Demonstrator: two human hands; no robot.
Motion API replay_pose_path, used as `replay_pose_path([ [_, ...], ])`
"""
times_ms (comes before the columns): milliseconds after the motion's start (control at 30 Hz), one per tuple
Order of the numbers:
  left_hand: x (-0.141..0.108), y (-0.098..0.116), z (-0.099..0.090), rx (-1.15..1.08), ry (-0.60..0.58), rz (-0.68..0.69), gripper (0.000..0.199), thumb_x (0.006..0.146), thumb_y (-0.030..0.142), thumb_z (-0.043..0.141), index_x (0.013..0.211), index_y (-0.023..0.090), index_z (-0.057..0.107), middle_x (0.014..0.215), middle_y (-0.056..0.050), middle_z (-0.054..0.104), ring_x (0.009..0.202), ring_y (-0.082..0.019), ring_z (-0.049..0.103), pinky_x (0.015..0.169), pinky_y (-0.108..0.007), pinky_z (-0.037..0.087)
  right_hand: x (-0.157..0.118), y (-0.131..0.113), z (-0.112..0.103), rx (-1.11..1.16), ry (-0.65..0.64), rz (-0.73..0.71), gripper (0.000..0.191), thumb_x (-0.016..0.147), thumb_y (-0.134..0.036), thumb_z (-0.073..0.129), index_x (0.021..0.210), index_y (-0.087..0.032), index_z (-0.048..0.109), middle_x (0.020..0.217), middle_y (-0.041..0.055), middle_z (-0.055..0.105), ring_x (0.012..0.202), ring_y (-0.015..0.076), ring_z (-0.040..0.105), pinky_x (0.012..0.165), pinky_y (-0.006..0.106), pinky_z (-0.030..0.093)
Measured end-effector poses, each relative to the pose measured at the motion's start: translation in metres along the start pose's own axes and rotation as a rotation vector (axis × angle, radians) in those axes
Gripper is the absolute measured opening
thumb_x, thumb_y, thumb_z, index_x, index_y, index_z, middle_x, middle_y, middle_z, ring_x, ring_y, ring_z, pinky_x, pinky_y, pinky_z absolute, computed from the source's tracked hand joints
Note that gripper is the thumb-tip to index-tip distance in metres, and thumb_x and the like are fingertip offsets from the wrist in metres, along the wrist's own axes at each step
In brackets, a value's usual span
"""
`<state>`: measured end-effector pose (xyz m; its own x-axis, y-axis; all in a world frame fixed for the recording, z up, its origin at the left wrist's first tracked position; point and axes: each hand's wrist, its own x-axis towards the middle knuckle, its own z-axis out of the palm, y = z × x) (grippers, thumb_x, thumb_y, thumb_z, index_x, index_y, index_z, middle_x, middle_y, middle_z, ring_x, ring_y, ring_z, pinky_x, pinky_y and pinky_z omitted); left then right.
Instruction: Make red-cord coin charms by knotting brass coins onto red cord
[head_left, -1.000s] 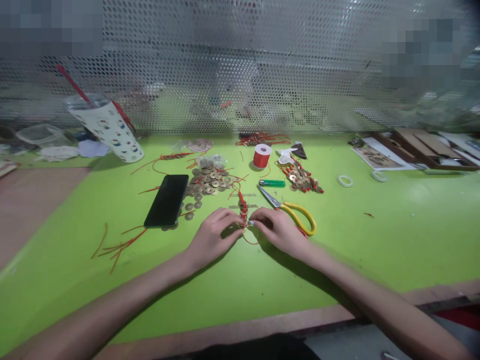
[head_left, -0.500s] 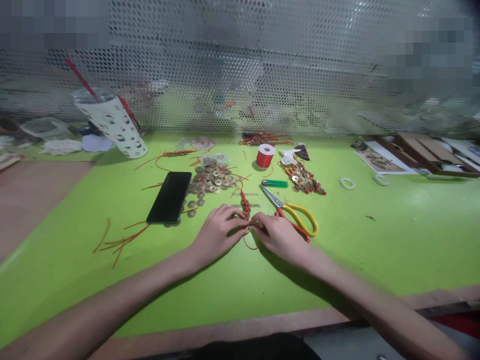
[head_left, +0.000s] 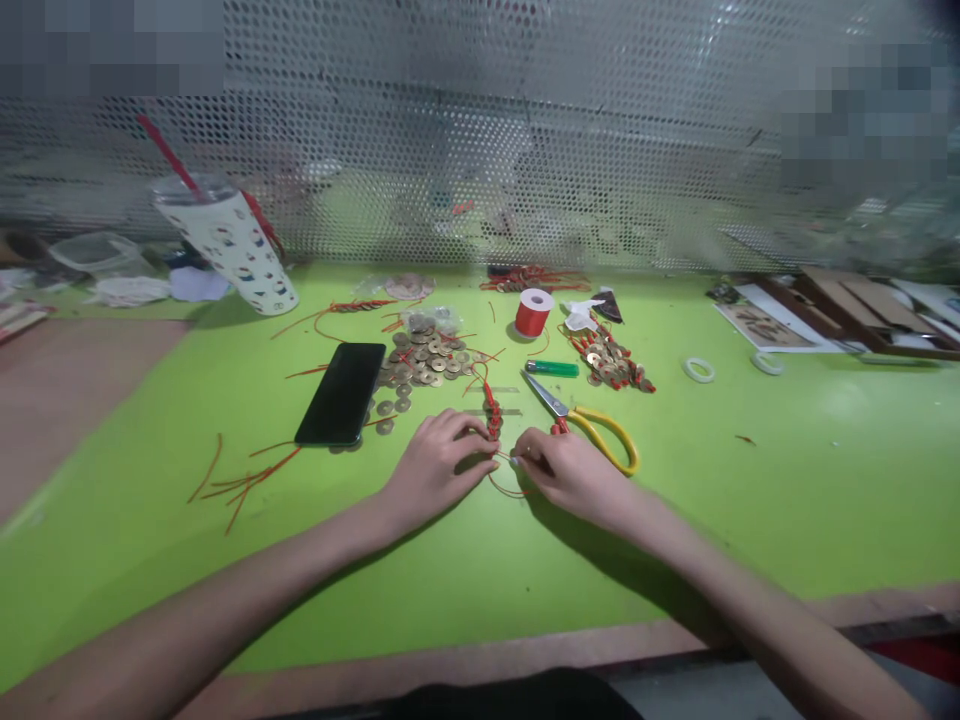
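In the head view, pinches the near end of a coin braid [head_left: 493,412] with the left hand [head_left: 435,460], probably to steady it on the table [head_left: 480,580]; apparently nips thin red cord [head_left: 505,457] in the right hand [head_left: 574,475], perhaps for tension. Has scissors [head_left: 561,408] and lighter [head_left: 553,369] nearby, presumably for easy reach. Shows no legible brand or writing.

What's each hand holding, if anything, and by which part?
The left hand pinches the coin strand at its near end; the right hand seems to pinch a thin cord running from there.
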<state>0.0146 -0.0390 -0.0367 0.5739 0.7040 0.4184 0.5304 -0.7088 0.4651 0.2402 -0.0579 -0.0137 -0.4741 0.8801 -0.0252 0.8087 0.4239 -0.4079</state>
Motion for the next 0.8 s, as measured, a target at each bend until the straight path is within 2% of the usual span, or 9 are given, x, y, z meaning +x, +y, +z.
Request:
replay_pose_path([
  [133, 0.000, 0.000, -0.001, -0.009, -0.008, -0.015, 0.009, 0.088, 0.023, 0.071, 0.096, 0.021, 0.073, 0.104, -0.007, 0.069, 0.100, -0.025, 0.063, 0.084, -0.041, 0.049, -0.001, 0.003, -0.003, -0.131, 0.028, 0.059, 0.013, 0.094, -0.017, 0.051, 0.094, -0.015, 0.064, 0.068, 0.0060, 0.068, 0.055, 0.0167, 0.055, 0.053, 0.028, 0.022],
  [233, 0.000, 0.000, -0.001, -0.026, -0.011, -0.013, 0.009, 0.088, 0.022, 0.071, 0.097, 0.019, 0.073, 0.105, -0.008, 0.068, 0.100, -0.025, 0.062, 0.084, -0.042, 0.050, 0.000, 0.005, -0.006, -0.120, 0.008, 0.077, 0.011, 0.093, -0.018, 0.053, 0.093, -0.016, 0.064, 0.067, 0.0052, 0.067, 0.057, 0.0171, 0.056, 0.053, 0.028, 0.023],
  [400, 0.001, 0.001, -0.003, -0.082, -0.015, -0.030, 0.016, 0.087, 0.022, 0.072, 0.102, 0.019, 0.072, 0.107, -0.009, 0.067, 0.103, -0.025, 0.062, 0.088, -0.044, 0.052, 0.001, 0.003, -0.005, -0.020, 0.036, 0.011, 0.010, 0.095, -0.021, 0.055, 0.095, -0.017, 0.064, 0.072, 0.0048, 0.069, 0.060, 0.0161, 0.057, 0.056, 0.026, 0.029],
  [567, 0.004, 0.005, -0.002, -0.161, 0.023, -0.028, 0.021, 0.087, 0.017, 0.071, 0.108, 0.019, 0.072, 0.104, -0.009, 0.066, 0.100, -0.023, 0.061, 0.086, -0.038, 0.053, 0.001, -0.003, 0.000, 0.127, 0.076, -0.055, 0.014, 0.098, -0.023, 0.051, 0.101, -0.016, 0.063, 0.069, 0.0031, 0.067, 0.056, 0.0147, 0.055, 0.055, 0.025, 0.033],
  [800, 0.007, 0.008, 0.004, -0.229, 0.038, -0.019, 0.011, 0.090, 0.015, 0.066, 0.097, 0.016, 0.075, 0.089, -0.007, 0.069, 0.087, -0.020, 0.062, 0.076, -0.032, 0.051, -0.001, -0.009, 0.000, 0.319, 0.112, -0.090, 0.017, 0.099, -0.027, 0.053, 0.099, -0.016, 0.066, 0.078, 0.0052, 0.071, 0.062, 0.0150, 0.060, 0.058, 0.025, 0.039],
])
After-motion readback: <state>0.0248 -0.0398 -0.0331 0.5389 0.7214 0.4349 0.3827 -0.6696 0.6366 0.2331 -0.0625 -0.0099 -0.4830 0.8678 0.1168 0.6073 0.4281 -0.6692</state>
